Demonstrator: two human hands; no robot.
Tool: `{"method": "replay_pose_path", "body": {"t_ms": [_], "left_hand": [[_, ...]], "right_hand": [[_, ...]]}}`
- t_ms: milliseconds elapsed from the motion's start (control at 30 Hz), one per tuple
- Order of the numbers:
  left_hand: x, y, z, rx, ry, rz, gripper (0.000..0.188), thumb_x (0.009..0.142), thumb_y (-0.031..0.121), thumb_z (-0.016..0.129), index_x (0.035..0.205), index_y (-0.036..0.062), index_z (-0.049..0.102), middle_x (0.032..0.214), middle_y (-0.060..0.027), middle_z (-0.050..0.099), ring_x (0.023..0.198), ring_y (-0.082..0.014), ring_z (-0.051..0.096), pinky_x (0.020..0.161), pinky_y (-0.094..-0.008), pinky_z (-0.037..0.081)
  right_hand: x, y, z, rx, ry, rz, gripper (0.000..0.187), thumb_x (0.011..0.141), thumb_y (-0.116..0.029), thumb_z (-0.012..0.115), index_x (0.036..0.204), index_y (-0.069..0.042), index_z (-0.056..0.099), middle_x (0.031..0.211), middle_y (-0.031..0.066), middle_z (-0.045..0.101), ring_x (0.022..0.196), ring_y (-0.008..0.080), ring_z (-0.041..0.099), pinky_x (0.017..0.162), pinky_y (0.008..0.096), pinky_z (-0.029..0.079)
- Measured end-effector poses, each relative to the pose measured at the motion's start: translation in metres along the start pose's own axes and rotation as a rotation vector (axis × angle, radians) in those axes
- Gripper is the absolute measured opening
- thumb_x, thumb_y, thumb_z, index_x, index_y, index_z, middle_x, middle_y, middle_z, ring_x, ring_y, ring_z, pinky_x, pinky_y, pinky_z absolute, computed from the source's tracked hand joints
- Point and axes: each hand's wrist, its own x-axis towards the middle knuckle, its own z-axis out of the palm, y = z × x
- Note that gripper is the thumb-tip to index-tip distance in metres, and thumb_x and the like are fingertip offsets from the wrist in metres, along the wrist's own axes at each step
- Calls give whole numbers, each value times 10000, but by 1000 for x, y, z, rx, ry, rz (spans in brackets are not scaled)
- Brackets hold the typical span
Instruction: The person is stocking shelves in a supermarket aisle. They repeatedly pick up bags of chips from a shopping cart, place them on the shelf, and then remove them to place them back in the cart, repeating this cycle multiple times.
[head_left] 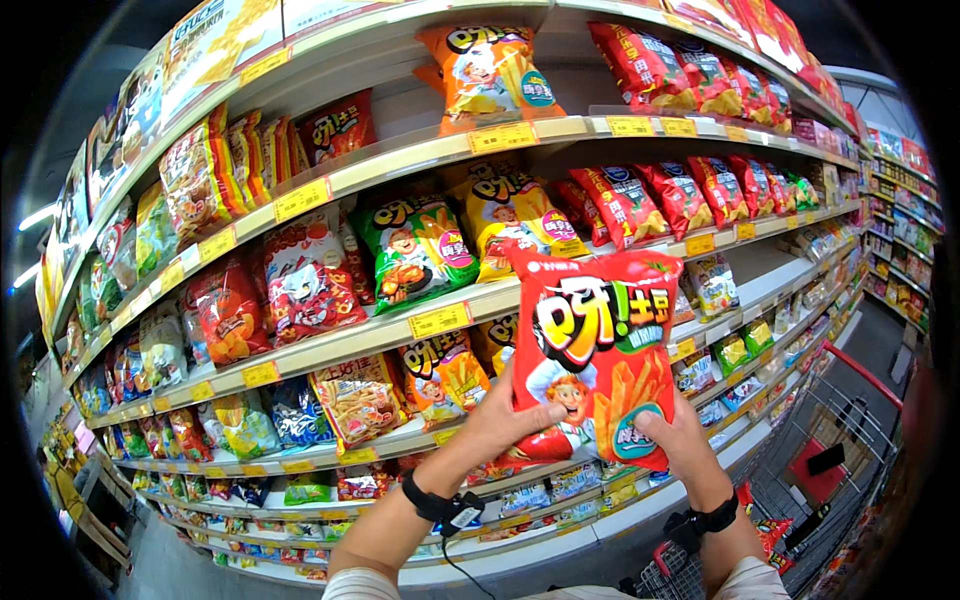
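Right of frame centre, grips the red snack bag by its lower sides with left hand and right hand, apparently to hold its front upright and visible.

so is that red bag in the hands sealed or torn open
Sealed, as far as this view shows: the red bag looks puffed, its top edge unbroken. Its back is hidden.

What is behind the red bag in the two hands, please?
Behind the red bag: a shelf, and above the bag's top edge a partly covered yellow bag. The red bag hides the rest.
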Motion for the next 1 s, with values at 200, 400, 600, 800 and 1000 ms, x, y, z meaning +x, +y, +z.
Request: {"method": "replay_pose_path", "body": {"t_ms": [200, 400, 600, 800, 1000], "left_hand": [[-17, 39, -47, -58, 255, -18, 711, 879, 232, 794, 1435, 10, 410, 1348, -109, 584, 1213, -182, 580, 1036, -353, 484], [-33, 79, -82, -51, 380, 82, 690, 871, 245, 804, 1412, 27, 437, 1301, -97, 613, 1184, -171, 602, 994, -353, 518], [-54, 95, -124, 119, 471, 100, 669, 873, 272, 803, 1394, 34, 458, 1277, -87, 623, 1129, -158, 637, 937, -314, 542], [-69, 121, -143, 177, 456, 147, 653, 910, 249, 755, 1427, 20, 429, 1302, -98, 608, 1153, -151, 619, 975, -316, 520], [-97, 147, -174, 362, 399, 79, 646, 905, 213, 752, 1423, 6, 425, 1281, -76, 611, 1125, -128, 602, 972, -295, 503]], "right_hand": [[40, -23, 46, -38, -167, -77, 773, 896, -260, 746, 1493, 15, 338, 1354, 106, 566, 1208, 164, 569, 1043, 336, 466], [79, -23, 85, -58, -306, -126, 902, 869, -333, 786, 1517, 20, 267, 1378, 151, 531, 1276, 204, 534, 1069, 373, 456], [104, -18, 127, -29, -414, -91, 836, 875, -263, 795, 1489, 24, 305, 1358, 137, 552, 1234, 190, 562, 1054, 341, 466], [123, -25, 161, 48, -484, -169, 678, 924, -166, 745, 1459, 16, 370, 1339, 97, 574, 1191, 146, 575, 1033, 312, 480], [134, -30, 196, 84, -555, -191, 623, 943, -170, 725, 1446, -1, 399, 1314, 84, 588, 1173, 135, 579, 1017, 308, 489]]}}
